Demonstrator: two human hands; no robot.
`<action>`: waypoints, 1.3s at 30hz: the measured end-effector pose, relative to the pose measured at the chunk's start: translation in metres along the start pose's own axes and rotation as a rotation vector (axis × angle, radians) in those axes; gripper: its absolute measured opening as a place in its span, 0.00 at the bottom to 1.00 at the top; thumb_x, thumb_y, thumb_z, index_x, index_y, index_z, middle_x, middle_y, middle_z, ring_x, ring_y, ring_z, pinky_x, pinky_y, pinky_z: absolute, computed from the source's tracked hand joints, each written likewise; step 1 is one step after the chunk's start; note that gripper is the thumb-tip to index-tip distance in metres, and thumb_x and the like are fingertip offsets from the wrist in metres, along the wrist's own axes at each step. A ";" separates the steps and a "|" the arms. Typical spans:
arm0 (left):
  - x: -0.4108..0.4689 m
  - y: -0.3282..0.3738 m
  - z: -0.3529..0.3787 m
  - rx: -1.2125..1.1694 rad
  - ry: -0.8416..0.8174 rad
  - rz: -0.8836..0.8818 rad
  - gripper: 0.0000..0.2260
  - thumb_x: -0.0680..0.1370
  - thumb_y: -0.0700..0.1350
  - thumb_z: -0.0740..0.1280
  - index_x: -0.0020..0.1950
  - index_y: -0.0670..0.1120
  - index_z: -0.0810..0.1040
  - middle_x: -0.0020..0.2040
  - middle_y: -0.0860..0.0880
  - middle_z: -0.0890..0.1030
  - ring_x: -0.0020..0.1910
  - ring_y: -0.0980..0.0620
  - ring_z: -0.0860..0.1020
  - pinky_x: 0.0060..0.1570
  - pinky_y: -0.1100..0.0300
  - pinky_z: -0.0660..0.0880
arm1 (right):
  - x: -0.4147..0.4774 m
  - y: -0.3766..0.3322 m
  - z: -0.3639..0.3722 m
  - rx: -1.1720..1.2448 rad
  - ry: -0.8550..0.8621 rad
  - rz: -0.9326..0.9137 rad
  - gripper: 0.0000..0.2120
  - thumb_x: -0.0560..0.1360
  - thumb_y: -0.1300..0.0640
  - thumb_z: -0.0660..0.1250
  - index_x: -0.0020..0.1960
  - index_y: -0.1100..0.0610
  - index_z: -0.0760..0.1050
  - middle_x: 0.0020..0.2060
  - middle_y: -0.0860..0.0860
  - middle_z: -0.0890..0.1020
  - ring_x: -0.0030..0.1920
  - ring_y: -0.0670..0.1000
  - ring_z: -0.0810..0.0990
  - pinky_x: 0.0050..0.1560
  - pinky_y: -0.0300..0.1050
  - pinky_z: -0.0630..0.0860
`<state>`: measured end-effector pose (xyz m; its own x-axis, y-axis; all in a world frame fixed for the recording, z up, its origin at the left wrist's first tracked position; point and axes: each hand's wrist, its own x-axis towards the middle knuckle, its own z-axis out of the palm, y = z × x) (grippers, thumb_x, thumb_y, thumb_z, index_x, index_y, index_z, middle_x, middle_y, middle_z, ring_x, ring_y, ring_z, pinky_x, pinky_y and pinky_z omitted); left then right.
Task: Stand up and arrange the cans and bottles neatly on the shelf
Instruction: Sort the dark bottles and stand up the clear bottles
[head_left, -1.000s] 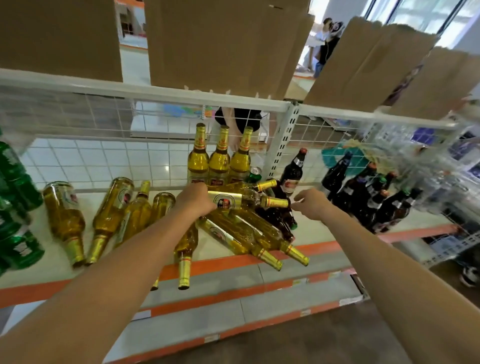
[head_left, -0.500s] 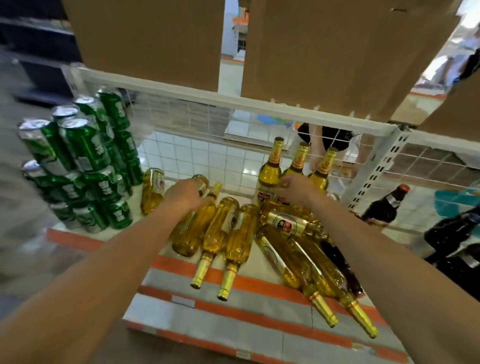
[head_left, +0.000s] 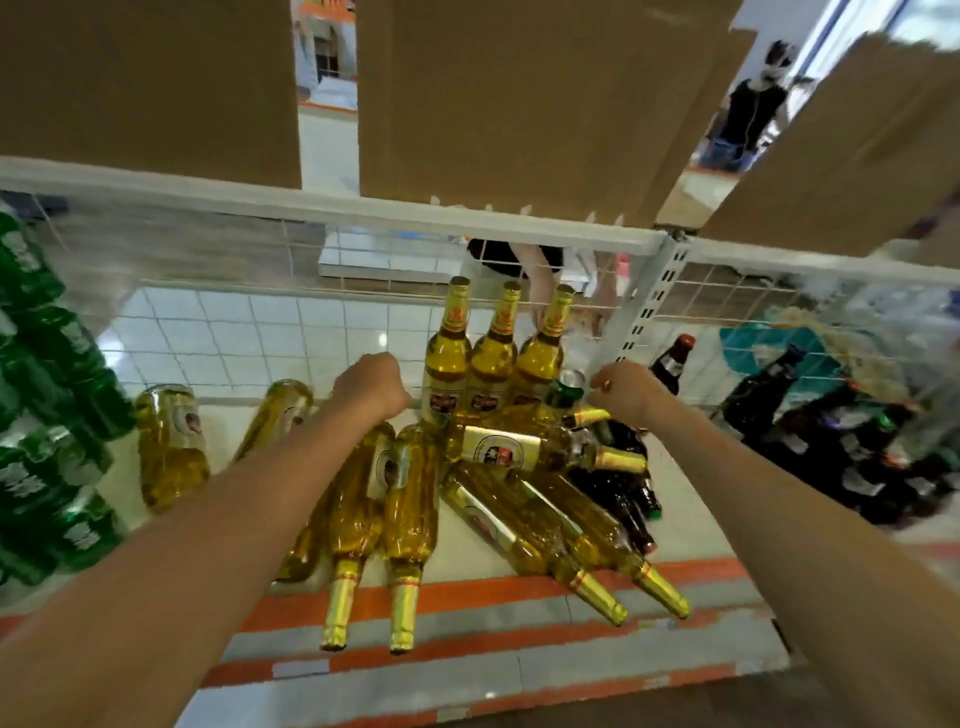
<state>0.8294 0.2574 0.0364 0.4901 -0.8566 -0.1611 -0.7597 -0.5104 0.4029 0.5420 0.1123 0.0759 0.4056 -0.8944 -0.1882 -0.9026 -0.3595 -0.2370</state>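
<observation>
Three gold-foil beer bottles (head_left: 488, 358) stand upright at the back of the white shelf (head_left: 691, 530). Several more amber bottles (head_left: 410, 499) lie on their sides in a heap, necks over the orange front edge. My left hand (head_left: 371, 387) is curled into a fist just past the base of one lying bottle, and I see nothing in it. My right hand (head_left: 621, 387) is curled beside a green can (head_left: 569, 387) and holds nothing. Dark brown bottles (head_left: 618, 488) lie under the heap on the right.
Green cans (head_left: 47, 426) are stacked at the left end. More dark bottles (head_left: 831, 441) lie in the right bay beyond the white upright post (head_left: 644, 322). A wire mesh backs the shelf, cardboard sheets hang above it, and a person stands behind.
The view has swung right and moved closer. My left hand has moved right from the lying bottle by the cans, and my right hand has moved right, off the bottle heap, to the green can.
</observation>
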 end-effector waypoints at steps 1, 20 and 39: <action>0.005 0.018 0.006 -0.018 0.003 0.045 0.08 0.75 0.48 0.73 0.45 0.44 0.79 0.41 0.47 0.81 0.39 0.48 0.79 0.36 0.57 0.73 | -0.007 0.016 -0.004 0.000 0.005 0.043 0.14 0.78 0.53 0.67 0.61 0.59 0.80 0.58 0.57 0.80 0.57 0.58 0.78 0.55 0.48 0.74; 0.038 0.246 0.105 0.087 -0.095 0.342 0.05 0.75 0.46 0.71 0.47 0.46 0.84 0.44 0.49 0.83 0.44 0.50 0.81 0.39 0.57 0.78 | 0.023 0.186 0.008 0.146 -0.165 0.217 0.22 0.78 0.49 0.68 0.67 0.60 0.75 0.62 0.57 0.79 0.61 0.58 0.78 0.62 0.51 0.75; 0.053 0.295 0.168 0.217 -0.185 0.483 0.15 0.77 0.41 0.70 0.64 0.49 0.79 0.62 0.46 0.77 0.58 0.46 0.78 0.56 0.52 0.77 | 0.029 0.193 0.057 0.488 -0.461 0.342 0.30 0.69 0.47 0.78 0.60 0.66 0.73 0.55 0.60 0.80 0.54 0.59 0.81 0.50 0.56 0.83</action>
<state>0.5601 0.0486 -0.0047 -0.0040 -0.9859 -0.1675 -0.9594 -0.0435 0.2785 0.3873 0.0320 -0.0292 0.2307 -0.6946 -0.6814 -0.8660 0.1727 -0.4693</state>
